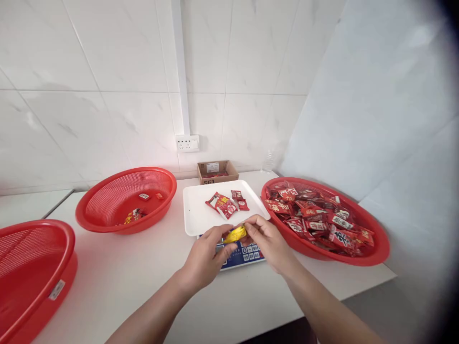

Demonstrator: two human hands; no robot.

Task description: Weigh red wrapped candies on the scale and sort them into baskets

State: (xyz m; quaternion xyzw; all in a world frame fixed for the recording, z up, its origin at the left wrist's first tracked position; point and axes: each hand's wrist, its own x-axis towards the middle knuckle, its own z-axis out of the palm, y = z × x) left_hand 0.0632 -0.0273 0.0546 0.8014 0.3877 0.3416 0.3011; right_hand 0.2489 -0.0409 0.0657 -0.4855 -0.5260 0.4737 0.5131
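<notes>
- Yellow packet (235, 234): held over the blue keypad (247, 256) of the scale, on the near-edge side of the white pan (191, 210).
- Left hand (205, 253): fingers closed on the packet's left end, thumb below.
- Right hand (268, 243): fingers pinching the right end (exact contact partly hidden).
- Key relation: packet lies directly between both sets of fingertips; long axis runs roughly parallel to the worktop (143, 286)'s back edge, right end slightly raised. Neither hand is clearly nearer.
- Pan: a large red-and-yellow packet (226, 206) and smaller red packets (242, 204) lie toward the back edge from the hands.
- Right basket (383, 248): heaped with red packets, by the worktop's near right corner.
- Left basket (81, 217): a few packets, left of the pan.
- Cardboard box (224, 180): near the back edge, behind the pan.
</notes>
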